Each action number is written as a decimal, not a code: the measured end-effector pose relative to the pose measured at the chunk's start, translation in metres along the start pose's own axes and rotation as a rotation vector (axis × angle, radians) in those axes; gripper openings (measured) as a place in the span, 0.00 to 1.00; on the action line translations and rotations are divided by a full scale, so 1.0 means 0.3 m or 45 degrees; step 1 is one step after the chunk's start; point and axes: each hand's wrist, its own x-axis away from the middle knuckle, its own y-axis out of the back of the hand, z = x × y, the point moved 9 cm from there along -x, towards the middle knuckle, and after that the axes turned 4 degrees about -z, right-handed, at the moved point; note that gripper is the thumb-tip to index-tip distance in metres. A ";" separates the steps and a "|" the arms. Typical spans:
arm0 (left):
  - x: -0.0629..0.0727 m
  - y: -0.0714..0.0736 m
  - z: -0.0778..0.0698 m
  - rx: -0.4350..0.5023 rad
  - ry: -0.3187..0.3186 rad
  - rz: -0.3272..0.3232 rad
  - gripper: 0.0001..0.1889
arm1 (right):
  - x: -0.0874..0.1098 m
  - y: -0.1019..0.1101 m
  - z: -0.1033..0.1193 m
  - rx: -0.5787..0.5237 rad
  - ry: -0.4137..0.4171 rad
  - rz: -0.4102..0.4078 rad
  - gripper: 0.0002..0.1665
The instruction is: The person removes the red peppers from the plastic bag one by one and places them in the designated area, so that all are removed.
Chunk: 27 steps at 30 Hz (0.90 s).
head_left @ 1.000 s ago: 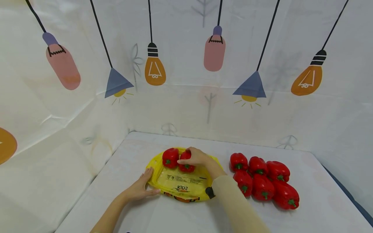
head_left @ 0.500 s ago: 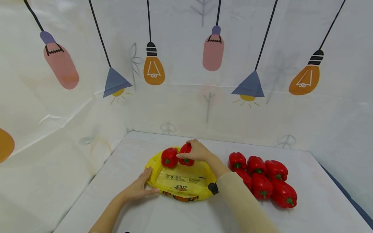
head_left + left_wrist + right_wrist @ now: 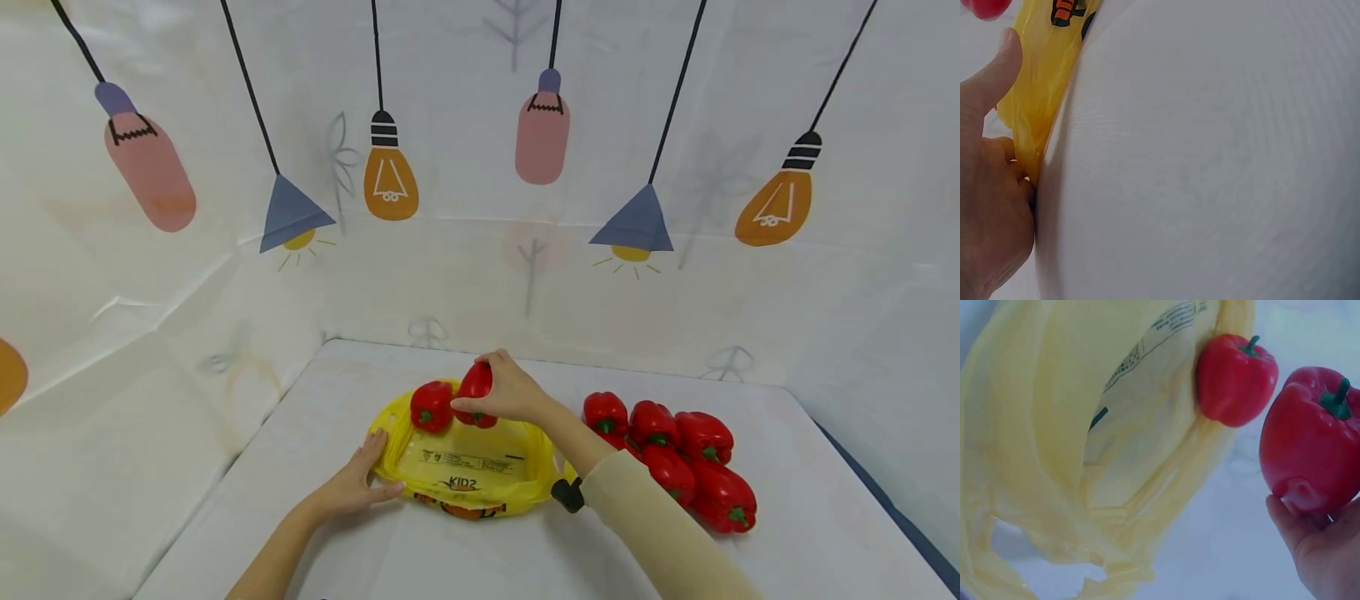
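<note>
In the head view my right hand [image 3: 513,392] grips a red bell pepper [image 3: 476,382] above the far edge of a yellow plastic bag [image 3: 465,454]. The right wrist view shows this bell pepper [image 3: 1310,447] upright, green stem up, with fingers under and around it. Another red bell pepper [image 3: 431,407] rests on the bag at its far left. My left hand [image 3: 351,490] touches the bag's near-left rim, thumb and fingers spread wide. In the left wrist view the left hand's [image 3: 994,206] fingertips are partly hidden behind the yellow bag [image 3: 1044,69].
Several red bell peppers [image 3: 723,497] lie grouped on the white table [image 3: 450,558] to the right of the bag, partly covered by my right sleeve [image 3: 660,521]. A white sheet printed with lamps [image 3: 480,283] hangs behind and to the left of the table.
My right hand has lifted its bell pepper up from the bag, where it sat beside the other one. The left hand stays on the bag's rim.
</note>
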 end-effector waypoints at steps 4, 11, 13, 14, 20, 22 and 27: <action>0.000 0.002 -0.003 0.009 -0.005 0.001 0.55 | 0.019 0.015 0.015 -0.036 0.002 -0.038 0.50; -0.007 -0.001 -0.032 -0.044 -0.116 -0.050 0.56 | 0.041 0.029 0.027 -0.072 0.013 -0.063 0.49; -0.013 0.000 -0.050 -0.083 -0.162 -0.082 0.57 | 0.046 0.035 0.035 -0.065 0.032 -0.074 0.49; -0.016 0.001 -0.059 -0.099 -0.176 -0.093 0.58 | 0.049 0.038 0.039 -0.059 0.043 -0.078 0.49; -0.033 0.010 -0.097 -0.152 -0.189 -0.118 0.58 | 0.075 0.053 0.070 -0.048 0.131 -0.113 0.50; -0.034 0.011 -0.106 -0.148 -0.192 -0.112 0.57 | 0.086 0.056 0.083 -0.026 0.183 -0.129 0.51; -0.034 0.002 -0.101 -0.133 -0.184 -0.085 0.57 | 0.121 0.078 0.131 0.053 0.381 -0.224 0.52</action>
